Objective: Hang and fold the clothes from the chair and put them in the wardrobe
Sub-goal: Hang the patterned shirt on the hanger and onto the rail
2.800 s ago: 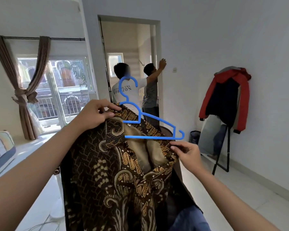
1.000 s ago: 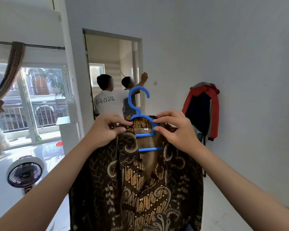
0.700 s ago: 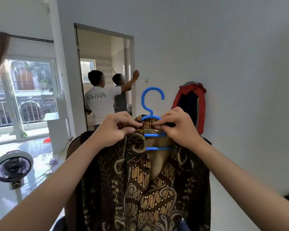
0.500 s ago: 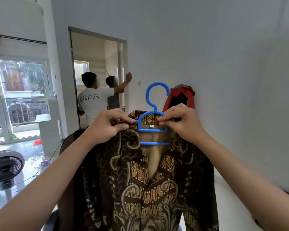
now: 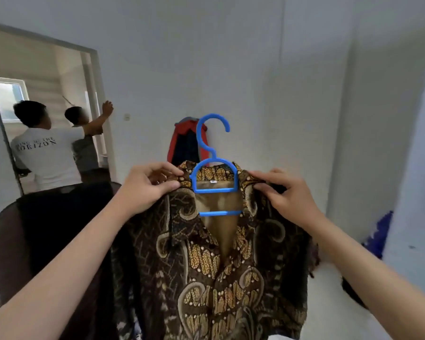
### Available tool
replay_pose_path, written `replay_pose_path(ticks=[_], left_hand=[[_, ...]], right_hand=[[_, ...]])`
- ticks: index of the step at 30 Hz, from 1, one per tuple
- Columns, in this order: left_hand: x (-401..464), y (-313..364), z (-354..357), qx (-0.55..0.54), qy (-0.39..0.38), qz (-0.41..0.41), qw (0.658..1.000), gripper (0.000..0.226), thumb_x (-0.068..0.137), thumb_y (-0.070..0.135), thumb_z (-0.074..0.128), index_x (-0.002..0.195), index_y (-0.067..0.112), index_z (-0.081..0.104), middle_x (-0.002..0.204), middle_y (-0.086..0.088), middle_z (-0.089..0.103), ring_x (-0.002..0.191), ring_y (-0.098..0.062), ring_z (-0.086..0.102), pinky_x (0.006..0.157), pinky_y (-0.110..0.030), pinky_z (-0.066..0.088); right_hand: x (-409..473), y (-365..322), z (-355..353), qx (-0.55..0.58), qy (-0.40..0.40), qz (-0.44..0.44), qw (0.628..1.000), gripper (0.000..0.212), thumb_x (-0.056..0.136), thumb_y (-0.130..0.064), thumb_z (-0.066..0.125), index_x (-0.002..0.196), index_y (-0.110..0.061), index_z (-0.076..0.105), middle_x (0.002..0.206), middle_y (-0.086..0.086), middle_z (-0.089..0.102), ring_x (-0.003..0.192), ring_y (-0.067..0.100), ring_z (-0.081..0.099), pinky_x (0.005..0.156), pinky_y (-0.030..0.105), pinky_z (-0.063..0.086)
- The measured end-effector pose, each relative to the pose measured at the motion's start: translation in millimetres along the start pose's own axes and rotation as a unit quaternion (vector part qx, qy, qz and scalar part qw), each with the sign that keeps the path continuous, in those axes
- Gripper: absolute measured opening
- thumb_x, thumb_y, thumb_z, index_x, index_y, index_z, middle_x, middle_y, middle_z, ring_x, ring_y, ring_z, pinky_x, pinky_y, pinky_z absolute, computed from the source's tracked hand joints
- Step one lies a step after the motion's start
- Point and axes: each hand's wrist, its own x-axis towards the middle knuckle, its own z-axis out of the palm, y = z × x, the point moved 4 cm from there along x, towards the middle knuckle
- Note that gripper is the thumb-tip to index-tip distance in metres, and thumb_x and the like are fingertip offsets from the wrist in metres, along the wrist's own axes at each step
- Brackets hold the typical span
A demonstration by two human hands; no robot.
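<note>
A brown and gold batik shirt (image 5: 214, 273) hangs in front of me on a blue plastic hanger (image 5: 215, 168), whose hook stands upright above the collar. My left hand (image 5: 147, 185) pinches the shirt's left shoulder beside the collar. My right hand (image 5: 287, 195) grips the right shoulder of the shirt. The hanger's arms are hidden inside the shirt. A dark chair (image 5: 47, 231) with dark clothing draped over it stands at the lower left, behind my left arm.
Two people (image 5: 49, 153) stand in the doorway at the left with their backs to me. A red and dark jacket (image 5: 184, 143) hangs against the white wall behind the hanger. A blue object (image 5: 378, 236) sits by the wall corner at right.
The view has swung to the right, leaving the fan and window out of sight. Both hands have slid apart from the hanger's neck out to the shirt's shoulders. The shirt now sits fully on the hanger.
</note>
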Motion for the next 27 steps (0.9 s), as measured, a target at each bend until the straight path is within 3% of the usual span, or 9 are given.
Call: replay_pose_path(ticks=[4,6,10,12,14,16,22,24,27], left_hand=[[13.7,24.8,56.5,-0.066,-0.001,0.029,0.997,0.022,0.072,0.018,0.076,0.076,0.035,0.063,0.077,-0.003,0.067,0.072,-0.018,0.063,0.074,-0.031,0.052],[18.7,35.5,83.1,-0.094,-0.009,0.052,0.994,0.024,0.076,0.012,0.076,0.083,0.033,0.065,0.082,-0.005,0.069,0.077,-0.015,0.064,0.078,-0.026,0.052],[28.0,62.5,130.7,-0.139,-0.042,0.100,0.984,0.030,0.080,0.002,0.070,0.092,0.029,0.071,0.086,0.022,0.072,0.081,0.000,0.067,0.080,-0.012,0.049],[34.3,73.7,152.0,-0.187,-0.066,0.096,0.975,0.030,0.080,-0.002,0.068,0.091,0.026,0.072,0.084,0.028,0.070,0.080,0.002,0.067,0.078,-0.009,0.047],[39.3,84.2,172.3,-0.235,-0.092,0.091,0.963,0.030,0.081,-0.002,0.067,0.091,0.026,0.073,0.088,0.022,0.072,0.084,-0.002,0.068,0.080,-0.011,0.048],[43.0,94.2,191.9,-0.276,-0.120,0.094,0.949,0.033,0.082,-0.002,0.067,0.090,0.029,0.075,0.091,0.015,0.073,0.089,-0.006,0.069,0.084,-0.015,0.049],[56.4,134.4,252.4,-0.337,-0.194,0.122,0.913,0.021,0.078,0.009,0.073,0.096,0.020,0.076,0.090,-0.001,0.074,0.089,-0.015,0.067,0.085,-0.024,0.049],[59.8,151.7,275.9,-0.349,-0.201,0.126,0.907,0.026,0.070,0.017,0.078,0.095,0.018,0.076,0.085,0.001,0.072,0.081,-0.007,0.064,0.079,-0.017,0.046],[68.2,177.7,316.2,-0.351,-0.211,0.141,0.901,0.033,0.064,0.017,0.082,0.097,0.021,0.075,0.082,-0.001,0.068,0.075,-0.003,0.060,0.074,-0.012,0.044]], right_hand=[[-18.4,-10.0,-77.3,-0.052,0.035,0.037,0.997,0.048,0.084,-0.008,0.070,0.106,-0.050,0.067,0.077,-0.008,0.060,0.071,0.010,0.054,0.066,0.022,0.042],[-30.0,-14.7,-114.1,-0.089,0.051,0.056,0.993,0.051,0.085,-0.010,0.070,0.103,-0.057,0.065,0.077,-0.010,0.059,0.072,0.012,0.054,0.066,0.024,0.042],[-53.0,-23.3,-177.1,-0.150,0.090,0.108,0.979,0.052,0.085,-0.010,0.070,0.099,-0.060,0.065,0.083,-0.006,0.065,0.078,0.018,0.061,0.072,0.032,0.049],[-61.5,-29.9,-199.1,-0.172,0.085,0.133,0.972,0.054,0.086,-0.007,0.068,0.098,-0.060,0.065,0.085,-0.009,0.068,0.082,0.014,0.063,0.077,0.026,0.050],[-69.9,-40.1,-218.8,-0.197,0.085,0.149,0.965,0.054,0.086,-0.004,0.066,0.099,-0.057,0.066,0.085,-0.013,0.068,0.079,0.007,0.061,0.074,0.015,0.045],[-81.2,-49.0,-238.4,-0.213,0.089,0.172,0.958,0.046,0.087,-0.004,0.066,0.102,-0.047,0.069,0.085,-0.014,0.068,0.080,0.005,0.061,0.074,0.012,0.043],[-118.2,-68.2,-293.5,-0.221,0.120,0.243,0.937,0.030,0.086,-0.003,0.066,0.101,-0.028,0.072,0.097,-0.007,0.074,0.094,0.008,0.066,0.087,0.022,0.048],[-129.7,-72.6,-310.6,-0.227,0.135,0.257,0.930,0.023,0.083,-0.013,0.070,0.102,-0.025,0.073,0.097,-0.006,0.074,0.093,0.008,0.066,0.087,0.024,0.048],[-145.2,-68.2,-336.2,-0.262,0.162,0.265,0.914,0.034,0.071,-0.034,0.076,0.105,-0.027,0.074,0.096,-0.006,0.073,0.091,0.009,0.066,0.086,0.031,0.051]])
